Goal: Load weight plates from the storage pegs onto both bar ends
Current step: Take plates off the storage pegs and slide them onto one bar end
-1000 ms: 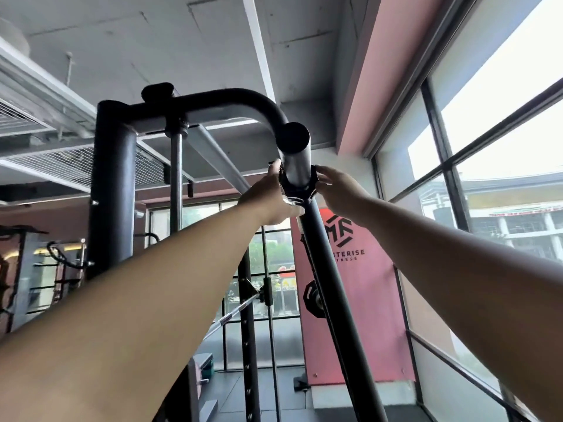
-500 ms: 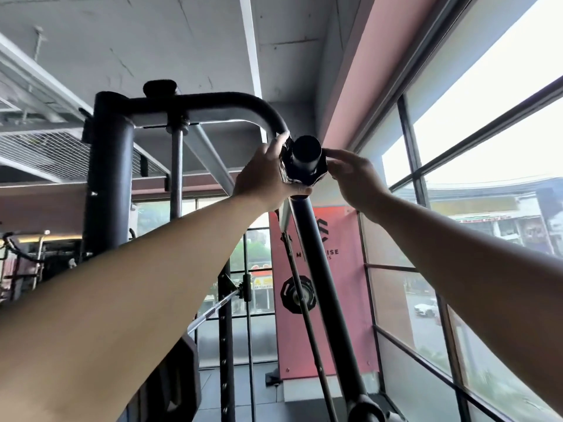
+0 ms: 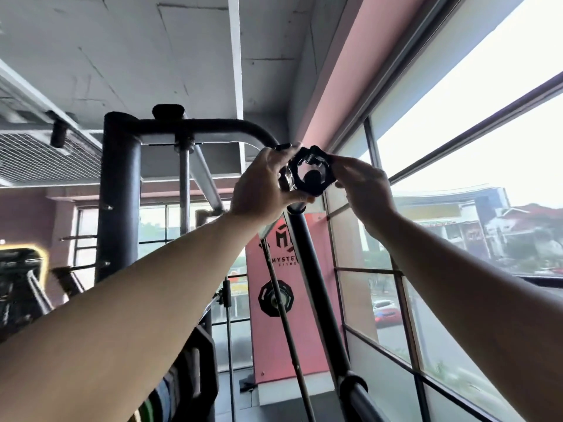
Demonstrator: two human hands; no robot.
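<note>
The black bar collar [image 3: 311, 175] is up at arm's reach right at the top end of the bar [image 3: 316, 287], which runs steeply from lower right up toward the hands; you can see straight through the collar's ring to the dark bar tip, though whether it's seated on the sleeve or just clear of it is hard to call from this angle. The left hand [image 3: 262, 185] is wrapped around the collar's left side, thumb under and fingers over, closed on it along with a shiny metal bit tucked against the palm. The right hand [image 3: 362, 184] pinches the collar's right edge with its fingertips, so it's partly closed, not a full fist. Both forearms stretch up from the bottom corners. Just behind the hands the black rack frame [image 3: 122, 193] curves over with its thick upright on the left. A weight plate [image 3: 275, 296] sits on a peg lower down in front of the pink banner [image 3: 304, 345], and more plates [image 3: 185, 382] are stacked at the bottom, partly hidden behind the left arm. Big windows [image 3: 457, 208] fill the right side with a street and buildings outside, concrete ceiling [image 3: 122, 56] overhead.
</note>
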